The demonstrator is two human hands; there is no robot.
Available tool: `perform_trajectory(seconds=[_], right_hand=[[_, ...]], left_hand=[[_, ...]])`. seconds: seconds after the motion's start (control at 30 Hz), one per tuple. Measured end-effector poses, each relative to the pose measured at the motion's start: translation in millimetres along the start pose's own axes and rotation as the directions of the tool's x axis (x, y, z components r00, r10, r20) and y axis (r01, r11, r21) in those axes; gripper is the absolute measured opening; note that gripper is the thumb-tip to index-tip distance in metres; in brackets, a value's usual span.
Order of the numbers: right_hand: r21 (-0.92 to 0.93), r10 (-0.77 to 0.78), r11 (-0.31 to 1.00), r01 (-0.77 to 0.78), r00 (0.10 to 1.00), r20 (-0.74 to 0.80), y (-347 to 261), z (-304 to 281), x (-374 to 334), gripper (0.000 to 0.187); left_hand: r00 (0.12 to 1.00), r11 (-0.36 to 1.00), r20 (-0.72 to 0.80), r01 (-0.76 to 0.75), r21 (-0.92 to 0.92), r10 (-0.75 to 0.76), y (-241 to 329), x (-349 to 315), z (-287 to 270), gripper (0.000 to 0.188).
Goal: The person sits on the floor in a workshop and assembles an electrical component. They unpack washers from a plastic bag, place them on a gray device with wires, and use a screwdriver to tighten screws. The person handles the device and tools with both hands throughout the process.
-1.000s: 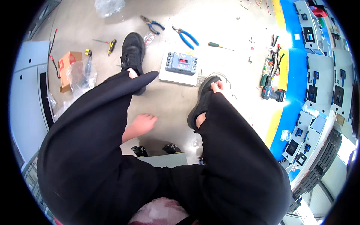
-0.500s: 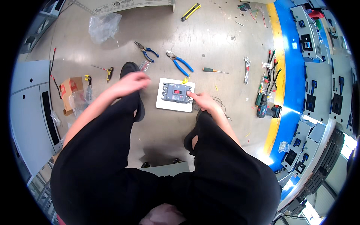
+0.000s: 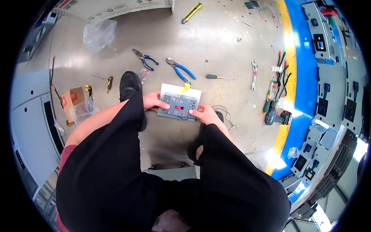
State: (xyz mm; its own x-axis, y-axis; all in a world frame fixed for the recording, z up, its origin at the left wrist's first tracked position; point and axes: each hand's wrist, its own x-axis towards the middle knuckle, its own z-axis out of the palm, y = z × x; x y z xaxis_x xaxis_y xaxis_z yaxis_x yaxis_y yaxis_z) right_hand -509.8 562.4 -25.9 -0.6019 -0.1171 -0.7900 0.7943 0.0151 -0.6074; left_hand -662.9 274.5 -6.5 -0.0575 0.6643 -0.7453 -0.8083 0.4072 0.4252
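Circuit breaker, grey moulded plastic, block-shaped (image 3: 177, 103), is held between my two hands over a flat white rectangular panel (image 3: 194, 92). Clock centred on the breaker, 12 pointing away from me. My left hand (image 3: 152, 101) is at 9, my right hand (image 3: 208, 115) between 3 and 4; thumbs lie on the upper face, grip narrow at both ends. Other fingers partly hidden.

Progress, as judged: grip is made on both sides. No wire is seen joined to the breaker, though my fingers cover part of its ends. Cannot tell whether it rests on the panel or is raised, nor whether anything fastens it.

Materials: breaker face stepped and matt, with a small red switch (image 3: 179, 107) mid-face. Panel smooth, square-cornered. Crinkled yellow tag (image 3: 186, 87) at 12. Beyond it, steel pliers with slim blue handles (image 3: 176, 66), lying untouched.
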Motion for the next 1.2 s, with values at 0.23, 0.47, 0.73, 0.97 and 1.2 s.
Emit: perform_trajectory(seconds=[0.23,0.47,0.73,0.97,1.2], right_hand=[[0.036,-0.039,0.998,0.042,0.994,-0.099,-20.5,7.7,-26.0,0.049],[0.142,-0.119,0.98,0.137,0.984,-0.13,6.2,16.6,-13.0,0.061],[-0.354,-0.225,0.918,0.178,0.97,-0.096,-10.5,13.2,-41.1,0.073],[-0.329,-0.259,0.916,0.229,0.964,-0.051,-1.2,14.5,-61.7,0.062],[0.758,-0.007,0.651,0.038,0.999,-0.045,-12.1,-38.5,-78.4,0.049]], left_hand=[[0.976,0.971,0.098,-0.179,-0.156,0.196,-3.0,10.5,-6.4,0.089],[0.969,0.967,0.136,-0.182,-0.176,0.207,-4.2,10.6,-7.1,0.09],[0.946,0.94,0.064,-0.324,0.106,0.318,-14.6,-10.9,2.8,0.093],[0.966,0.851,0.101,-0.256,0.459,0.236,3.1,-18.2,13.5,0.082],[0.946,0.781,0.128,-0.32,0.536,0.299,-4.4,-28.0,10.2,0.074]])
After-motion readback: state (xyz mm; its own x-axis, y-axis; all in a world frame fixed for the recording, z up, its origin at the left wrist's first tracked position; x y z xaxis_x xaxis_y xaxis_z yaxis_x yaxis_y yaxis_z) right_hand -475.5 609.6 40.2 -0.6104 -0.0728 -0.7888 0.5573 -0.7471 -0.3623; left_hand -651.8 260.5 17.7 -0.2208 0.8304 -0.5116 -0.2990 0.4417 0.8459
